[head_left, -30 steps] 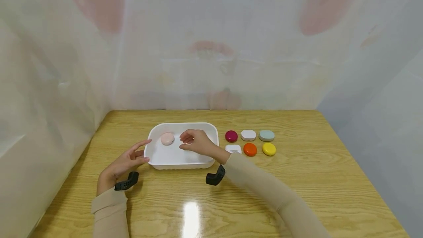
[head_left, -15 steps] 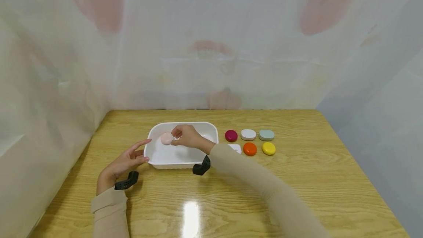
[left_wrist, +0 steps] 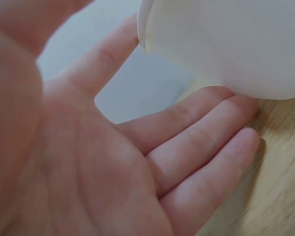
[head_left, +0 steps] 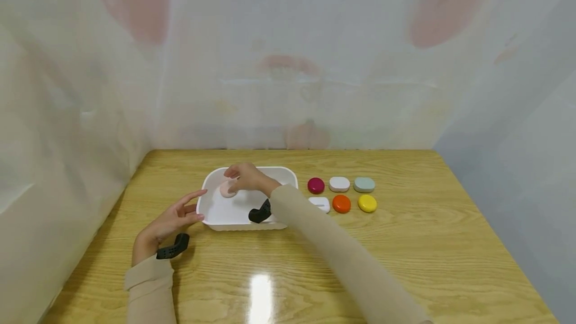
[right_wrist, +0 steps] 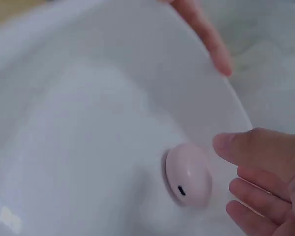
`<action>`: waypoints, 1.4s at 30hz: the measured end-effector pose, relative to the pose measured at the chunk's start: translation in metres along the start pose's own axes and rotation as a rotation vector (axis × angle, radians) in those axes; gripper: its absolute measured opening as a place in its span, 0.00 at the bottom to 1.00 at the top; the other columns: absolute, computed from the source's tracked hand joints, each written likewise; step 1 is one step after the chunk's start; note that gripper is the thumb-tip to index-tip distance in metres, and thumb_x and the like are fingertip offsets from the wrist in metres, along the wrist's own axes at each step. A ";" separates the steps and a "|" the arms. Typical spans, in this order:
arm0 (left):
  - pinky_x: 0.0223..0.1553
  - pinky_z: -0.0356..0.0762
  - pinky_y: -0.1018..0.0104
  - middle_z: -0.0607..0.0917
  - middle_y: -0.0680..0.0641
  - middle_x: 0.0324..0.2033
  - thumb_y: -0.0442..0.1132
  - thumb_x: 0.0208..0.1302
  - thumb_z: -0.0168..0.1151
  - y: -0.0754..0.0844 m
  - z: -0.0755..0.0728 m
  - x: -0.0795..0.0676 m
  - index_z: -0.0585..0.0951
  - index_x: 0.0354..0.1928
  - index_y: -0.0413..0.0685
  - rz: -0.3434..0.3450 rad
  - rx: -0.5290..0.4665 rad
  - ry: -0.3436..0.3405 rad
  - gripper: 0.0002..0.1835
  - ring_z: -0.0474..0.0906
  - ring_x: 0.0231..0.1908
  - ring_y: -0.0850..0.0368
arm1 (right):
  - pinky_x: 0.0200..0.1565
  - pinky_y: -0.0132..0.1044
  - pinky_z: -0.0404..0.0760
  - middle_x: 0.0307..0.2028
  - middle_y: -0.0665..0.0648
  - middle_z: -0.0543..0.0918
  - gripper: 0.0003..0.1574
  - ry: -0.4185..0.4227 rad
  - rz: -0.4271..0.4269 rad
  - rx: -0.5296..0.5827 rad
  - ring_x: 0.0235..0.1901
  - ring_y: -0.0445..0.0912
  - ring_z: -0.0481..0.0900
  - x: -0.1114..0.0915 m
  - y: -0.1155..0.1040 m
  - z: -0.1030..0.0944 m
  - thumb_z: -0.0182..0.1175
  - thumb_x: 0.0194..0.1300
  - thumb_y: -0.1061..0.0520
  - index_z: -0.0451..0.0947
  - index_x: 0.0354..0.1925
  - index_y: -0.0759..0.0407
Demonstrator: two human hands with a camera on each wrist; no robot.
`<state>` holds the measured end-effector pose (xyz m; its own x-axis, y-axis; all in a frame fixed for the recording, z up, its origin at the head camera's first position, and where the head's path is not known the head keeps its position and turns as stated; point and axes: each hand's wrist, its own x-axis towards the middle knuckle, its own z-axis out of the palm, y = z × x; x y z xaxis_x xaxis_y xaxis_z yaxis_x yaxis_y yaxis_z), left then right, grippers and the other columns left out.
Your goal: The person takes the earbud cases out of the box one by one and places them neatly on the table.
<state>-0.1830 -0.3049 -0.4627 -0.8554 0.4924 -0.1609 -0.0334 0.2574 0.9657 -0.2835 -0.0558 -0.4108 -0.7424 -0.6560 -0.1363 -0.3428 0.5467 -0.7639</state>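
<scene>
A white plastic basin [head_left: 243,216] sits on the table; inside it, toward the left end, lies a small pale pink rounded case [right_wrist: 189,174] with a dark slot on its side. My left hand [head_left: 173,216] touches the basin's left end, its index fingertip at the rim and thumb at the near corner. In the left wrist view the other fingers [left_wrist: 191,142] lie nearly straight against the outer wall. My right hand [head_left: 247,178] reaches over the basin beside the pink case. The right wrist view shows its thumb and fingers [right_wrist: 258,199] apart, with a gap to the case.
Right of the basin, small cases stand in two rows: dark red [head_left: 316,185], white [head_left: 339,184] and pale green [head_left: 364,184] behind; another white one [head_left: 320,204], orange [head_left: 341,203] and yellow [head_left: 367,203] in front. A printed curtain [head_left: 288,114] hangs behind the wooden table [head_left: 405,254].
My right hand has moved left across the basin to the pink case, its fingers now over the case's edge in the head view. The left hand and basin have stayed put.
</scene>
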 end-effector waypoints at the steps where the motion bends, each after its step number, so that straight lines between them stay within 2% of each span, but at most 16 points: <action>1: 0.52 0.77 0.74 0.74 0.51 0.57 0.36 0.71 0.53 0.000 0.000 0.000 0.47 0.76 0.47 0.002 -0.002 -0.002 0.37 0.79 0.51 0.69 | 0.61 0.37 0.75 0.59 0.59 0.80 0.30 -0.009 -0.003 -0.017 0.61 0.51 0.76 0.002 0.001 0.001 0.69 0.57 0.62 0.75 0.58 0.62; 3: 0.51 0.77 0.74 0.74 0.50 0.58 0.35 0.71 0.53 -0.001 0.000 -0.001 0.47 0.76 0.47 0.003 -0.008 -0.004 0.37 0.80 0.50 0.69 | 0.62 0.36 0.75 0.59 0.59 0.80 0.30 -0.030 -0.013 -0.059 0.61 0.50 0.76 0.006 0.003 0.003 0.69 0.56 0.63 0.76 0.58 0.61; 6: 0.51 0.77 0.74 0.72 0.39 0.61 0.35 0.72 0.52 -0.003 0.000 -0.001 0.46 0.76 0.46 0.009 -0.004 -0.005 0.37 0.79 0.51 0.69 | 0.62 0.34 0.74 0.57 0.58 0.81 0.30 -0.043 -0.029 -0.133 0.60 0.49 0.77 0.011 0.006 0.006 0.70 0.55 0.63 0.76 0.58 0.61; 9: 0.52 0.77 0.73 0.66 0.26 0.64 0.35 0.72 0.52 -0.003 0.000 0.000 0.45 0.76 0.47 0.010 -0.009 -0.008 0.38 0.79 0.52 0.68 | 0.60 0.32 0.74 0.55 0.57 0.83 0.30 -0.041 -0.046 -0.193 0.58 0.47 0.78 0.014 0.008 0.009 0.70 0.54 0.63 0.77 0.57 0.62; 12: 0.52 0.77 0.74 0.61 0.21 0.66 0.36 0.72 0.51 -0.003 0.000 0.000 0.45 0.76 0.47 0.012 -0.009 -0.007 0.38 0.78 0.52 0.69 | 0.59 0.31 0.74 0.54 0.56 0.84 0.28 -0.039 -0.060 -0.231 0.55 0.46 0.79 0.016 0.009 0.010 0.70 0.54 0.63 0.78 0.55 0.61; 16: 0.52 0.77 0.74 0.61 0.22 0.66 0.35 0.72 0.52 -0.003 0.001 0.000 0.44 0.76 0.45 0.017 -0.008 -0.005 0.38 0.79 0.52 0.69 | 0.59 0.30 0.74 0.53 0.56 0.84 0.27 -0.043 -0.066 -0.244 0.54 0.46 0.79 0.015 0.012 0.011 0.70 0.55 0.62 0.79 0.54 0.61; 23: 0.53 0.77 0.72 0.70 0.38 0.63 0.35 0.72 0.52 -0.002 0.000 -0.001 0.44 0.76 0.45 0.012 -0.030 -0.020 0.39 0.79 0.52 0.67 | 0.56 0.31 0.75 0.51 0.59 0.85 0.24 -0.040 -0.050 -0.133 0.53 0.49 0.80 0.011 0.013 0.009 0.69 0.54 0.65 0.79 0.51 0.62; 25: 0.53 0.77 0.72 0.70 0.40 0.63 0.35 0.72 0.52 -0.002 0.000 0.000 0.43 0.76 0.45 0.012 -0.040 -0.027 0.39 0.79 0.53 0.67 | 0.57 0.32 0.76 0.51 0.60 0.84 0.25 -0.034 -0.055 -0.111 0.54 0.50 0.80 0.010 0.015 0.009 0.69 0.54 0.66 0.79 0.52 0.63; 31: 0.53 0.77 0.73 0.65 0.31 0.66 0.35 0.72 0.52 -0.002 0.000 0.001 0.43 0.76 0.46 0.014 -0.035 -0.028 0.38 0.78 0.53 0.67 | 0.61 0.33 0.74 0.56 0.59 0.82 0.29 -0.024 -0.039 -0.083 0.59 0.49 0.78 0.010 0.019 0.011 0.70 0.53 0.64 0.78 0.55 0.61; 37: 0.53 0.77 0.74 0.60 0.22 0.67 0.36 0.72 0.51 -0.003 0.002 0.000 0.44 0.76 0.47 0.005 -0.013 -0.011 0.38 0.78 0.53 0.69 | 0.56 0.26 0.75 0.54 0.60 0.83 0.30 -0.022 -0.050 -0.038 0.57 0.50 0.79 0.011 0.025 0.015 0.71 0.51 0.66 0.78 0.55 0.65; 42: 0.52 0.76 0.74 0.61 0.23 0.66 0.37 0.72 0.52 -0.002 0.002 0.000 0.45 0.76 0.47 0.001 0.004 0.003 0.38 0.78 0.52 0.70 | 0.58 0.27 0.74 0.55 0.62 0.83 0.31 -0.010 -0.080 -0.011 0.58 0.51 0.79 0.014 0.029 0.019 0.71 0.50 0.68 0.78 0.54 0.67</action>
<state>-0.1817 -0.3034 -0.4652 -0.8572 0.4897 -0.1595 -0.0306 0.2607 0.9649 -0.2929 -0.0589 -0.4463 -0.7064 -0.7031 -0.0811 -0.4076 0.4979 -0.7655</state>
